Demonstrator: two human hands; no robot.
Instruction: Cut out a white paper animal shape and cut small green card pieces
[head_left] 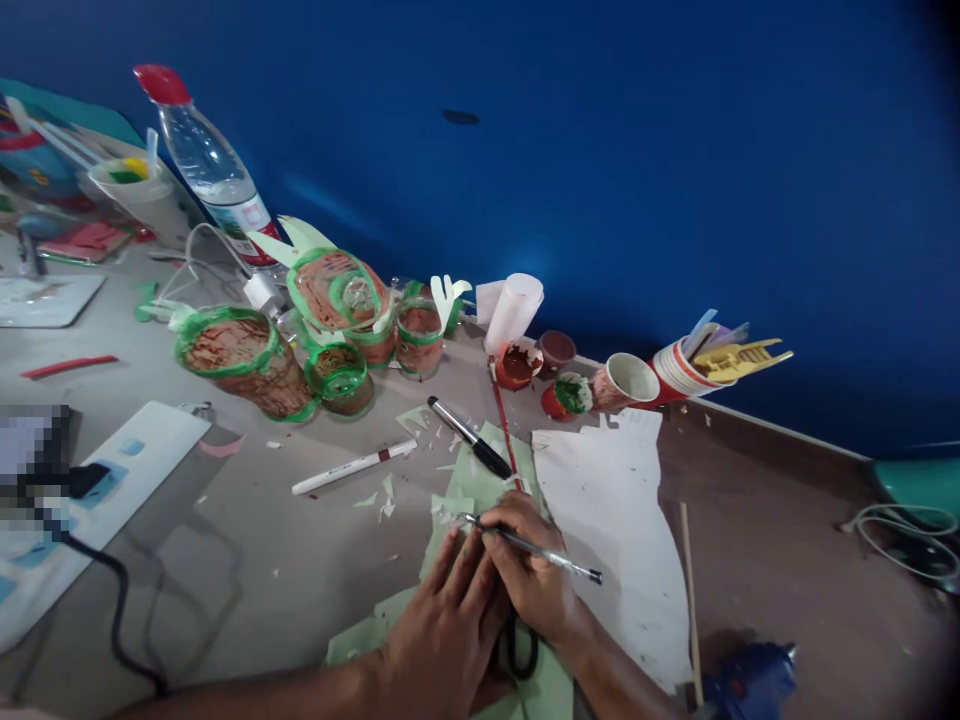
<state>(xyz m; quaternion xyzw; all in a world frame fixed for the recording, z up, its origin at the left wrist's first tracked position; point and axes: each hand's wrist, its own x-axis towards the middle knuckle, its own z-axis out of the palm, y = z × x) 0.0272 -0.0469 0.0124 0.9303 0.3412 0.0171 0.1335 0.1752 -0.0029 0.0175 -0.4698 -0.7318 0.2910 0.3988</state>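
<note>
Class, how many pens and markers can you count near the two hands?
3: a clear pen in the right hand, a black-and-silver marker lying farther off, and a white marker to its left. Others may be hidden.

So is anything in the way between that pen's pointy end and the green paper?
Nothing visible is. The right hand holds the pen with its tip at the green paper. The left hand lies flat beside the tip, not between. Whether the tip touches, I can't tell.
</note>
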